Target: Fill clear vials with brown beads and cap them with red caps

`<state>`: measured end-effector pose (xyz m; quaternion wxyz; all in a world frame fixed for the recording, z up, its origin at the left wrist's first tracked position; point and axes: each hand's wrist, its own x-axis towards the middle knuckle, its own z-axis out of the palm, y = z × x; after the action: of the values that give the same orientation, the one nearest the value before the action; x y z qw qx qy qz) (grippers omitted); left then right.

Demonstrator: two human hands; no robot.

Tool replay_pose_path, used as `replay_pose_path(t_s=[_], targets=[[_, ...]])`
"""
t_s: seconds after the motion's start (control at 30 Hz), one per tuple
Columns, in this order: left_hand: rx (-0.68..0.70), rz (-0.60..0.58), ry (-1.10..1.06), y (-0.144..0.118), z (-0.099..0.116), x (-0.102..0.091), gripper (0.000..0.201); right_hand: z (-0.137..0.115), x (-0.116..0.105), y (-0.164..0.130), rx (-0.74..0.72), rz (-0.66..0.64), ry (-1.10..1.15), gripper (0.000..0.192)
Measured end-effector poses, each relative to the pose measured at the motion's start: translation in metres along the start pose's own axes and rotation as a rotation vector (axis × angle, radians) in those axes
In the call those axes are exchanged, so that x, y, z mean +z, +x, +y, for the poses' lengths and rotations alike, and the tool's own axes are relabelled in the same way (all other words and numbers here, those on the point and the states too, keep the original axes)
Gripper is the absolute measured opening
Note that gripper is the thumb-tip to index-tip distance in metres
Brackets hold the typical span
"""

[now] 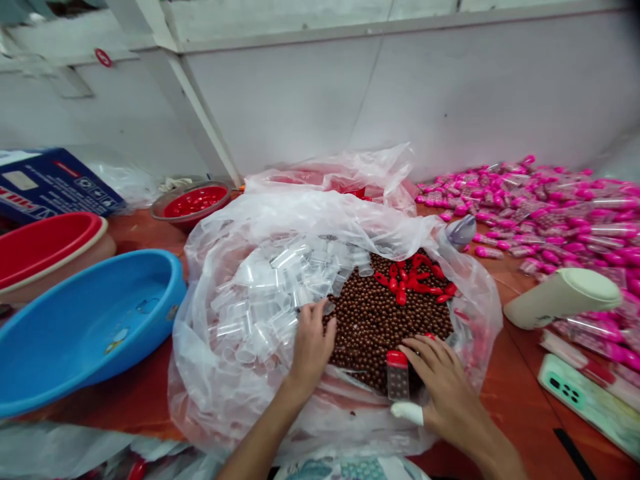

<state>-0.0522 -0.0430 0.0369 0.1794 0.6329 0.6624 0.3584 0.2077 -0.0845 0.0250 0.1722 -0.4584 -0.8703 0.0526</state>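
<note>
Over an orange-red worktable [505,400], we lean into a wide basin lined with a clear plastic bag [225,400]. Our left hand [311,347] lies palm down, fingers spread, its tips touching the heap of empty clear tubes [270,287] on the bag's left side. Our right hand [445,383] (its thumb capped in white tape) pinches a small filled tube with a red cap [398,375], held upright at the near edge of the brown beads [380,317] that fill the right half of the bag. Loose red caps [415,280] lie scattered on the beads at the far side. To the left of the bag sit an empty blue basin [85,320] and, behind it, a red basin [45,243]; a small bowl of red caps [193,200] stands further back, near a blue carton [55,180]. On the right, well apart from our hands, finished pink-capped tubes [550,213] pile against the white wall, with a cream-coloured tool [565,297] and a green phone [590,400] lying nearer us.
</note>
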Motion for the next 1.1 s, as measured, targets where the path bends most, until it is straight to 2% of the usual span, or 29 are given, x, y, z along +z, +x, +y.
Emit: replay_pose_path(t_s=[0.07, 0.13, 0.23, 0.3, 0.4, 0.57, 0.63, 0.73, 0.93, 1.1], targets=[[0.039, 0.067, 0.262, 0.007, -0.008, 0.0, 0.039, 0.004, -0.006, -0.002, 0.005, -0.025, 0.011, 0.082], [0.051, 0.078, 0.434, 0.011, -0.01, 0.004, 0.037, 0.008, -0.008, 0.004, 0.049, -0.002, 0.063, 0.067], [0.092, 0.079, 0.563, 0.014, -0.01, 0.014, 0.029, 0.017, -0.005, 0.027, 0.221, 0.142, 0.193, 0.029], [0.124, 0.073, 0.589, 0.016, -0.011, 0.019, 0.023, 0.026, 0.0, 0.048, 0.345, 0.253, 0.23, 0.026], [0.171, 0.028, 0.489, 0.021, -0.015, 0.021, 0.022, 0.038, 0.009, 0.078, 0.438, 0.3, 0.171, 0.031], [0.19, -0.16, 0.057, 0.015, -0.012, 0.017, 0.031, 0.049, 0.023, 0.102, 0.43, 0.283, 0.18, 0.037], [0.171, -0.253, -0.038, 0.009, -0.008, 0.02, 0.03, 0.051, 0.025, 0.098, 0.437, 0.273, 0.201, 0.039], [0.179, -0.332, -0.032, 0.005, -0.004, 0.03, 0.028, 0.05, 0.023, 0.082, 0.503, 0.304, 0.244, 0.045], [0.232, -0.383, -0.049, 0.017, 0.002, 0.06, 0.03, 0.044, 0.018, 0.04, 0.695, 0.415, 0.627, 0.045], [0.194, -0.374, -0.115, 0.025, 0.012, 0.081, 0.032, 0.032, 0.018, 0.018, 0.764, 0.478, 0.865, 0.037]])
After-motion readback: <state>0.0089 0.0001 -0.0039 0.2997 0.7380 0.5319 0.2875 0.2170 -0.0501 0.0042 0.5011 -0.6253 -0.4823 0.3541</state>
